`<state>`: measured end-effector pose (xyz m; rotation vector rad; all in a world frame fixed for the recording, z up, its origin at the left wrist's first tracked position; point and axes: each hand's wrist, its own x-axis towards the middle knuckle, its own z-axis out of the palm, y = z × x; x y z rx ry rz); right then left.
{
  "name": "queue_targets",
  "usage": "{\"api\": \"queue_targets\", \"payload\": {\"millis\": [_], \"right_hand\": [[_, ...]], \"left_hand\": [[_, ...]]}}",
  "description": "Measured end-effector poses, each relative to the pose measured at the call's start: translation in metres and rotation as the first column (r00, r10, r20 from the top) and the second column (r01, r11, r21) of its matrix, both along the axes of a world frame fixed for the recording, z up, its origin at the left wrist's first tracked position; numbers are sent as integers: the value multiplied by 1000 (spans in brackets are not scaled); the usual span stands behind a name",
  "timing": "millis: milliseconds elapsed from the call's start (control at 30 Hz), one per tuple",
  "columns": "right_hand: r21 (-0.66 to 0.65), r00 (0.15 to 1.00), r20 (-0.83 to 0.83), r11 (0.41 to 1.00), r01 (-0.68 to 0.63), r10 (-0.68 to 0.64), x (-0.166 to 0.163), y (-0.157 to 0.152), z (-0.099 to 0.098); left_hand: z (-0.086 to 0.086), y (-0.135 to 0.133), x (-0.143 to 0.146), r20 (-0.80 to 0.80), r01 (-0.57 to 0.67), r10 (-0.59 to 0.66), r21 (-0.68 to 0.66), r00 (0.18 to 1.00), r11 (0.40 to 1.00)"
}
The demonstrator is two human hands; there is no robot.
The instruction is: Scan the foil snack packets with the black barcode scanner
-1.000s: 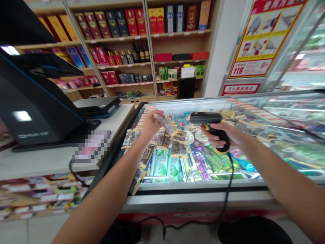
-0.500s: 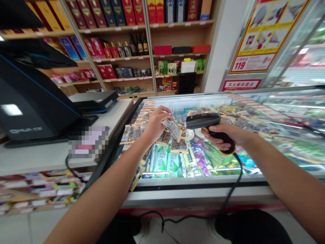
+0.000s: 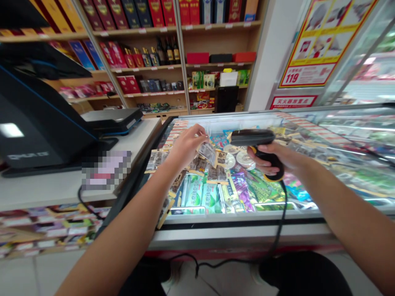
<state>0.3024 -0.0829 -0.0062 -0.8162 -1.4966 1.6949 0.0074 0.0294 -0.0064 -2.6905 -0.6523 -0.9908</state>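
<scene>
My left hand (image 3: 193, 142) pinches a small clear snack packet (image 3: 207, 153) by its upper edge, tilted above the freezer's glass top. My right hand (image 3: 271, 158) is wrapped round the grip of a black barcode scanner (image 3: 253, 137), whose head points left toward the packet. Similar packets with tan edges (image 3: 217, 173) lie spread on the glass below and left of my left hand. Through the glass show green-and-white ice cream packages (image 3: 194, 191), purple wrappers (image 3: 242, 191) and round silvery lids (image 3: 245, 159).
The scanner's black cable (image 3: 282, 222) hangs over the freezer's front edge (image 3: 234, 234). To the left, a counter (image 3: 24, 191) bears a dark register (image 3: 46, 119), a flat scale (image 3: 112, 117) and a blurred-out item (image 3: 106, 169). Shelves of boxes and bottles (image 3: 169, 51) stand behind.
The scanner in my right hand has moved slightly right and up, away from the packet. My left hand has shifted a little left, and the packet hangs at a slightly different tilt.
</scene>
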Motion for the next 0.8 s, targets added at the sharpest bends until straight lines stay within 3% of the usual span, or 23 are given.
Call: {"api": "queue_targets", "payload": {"millis": [100,200,300,433,533,633,733,800], "right_hand": [[-14,968,-93,973,231,-231,8,6,6],[-66,895,-172,911,407,-412,21,12,12],[-134,845,-219,873,470,-488,32,16,15],[-220,805,-274,849,480,-526,38,19,16],[-261,805,-281,849,460,-522,36,19,15],[-238,829,-280,872,429,-484,34,18,13],[-156,858,-285,904,398,-427,33,16,12],[-108,872,-288,918,381,-396,32,14,11]], "left_hand": [[7,0,-12,-198,-186,194,58,961,981],[6,-4,-24,-407,-363,349,46,844,931],[7,-11,-33,-499,-500,438,12,748,866],[18,-21,-29,-518,-562,487,15,703,827],[25,-29,2,-526,-488,400,-33,751,872],[20,-31,55,-506,-312,187,-174,842,934],[6,-20,114,-533,-326,92,-364,841,872],[-5,-10,144,-510,-394,143,-427,848,814]]}}
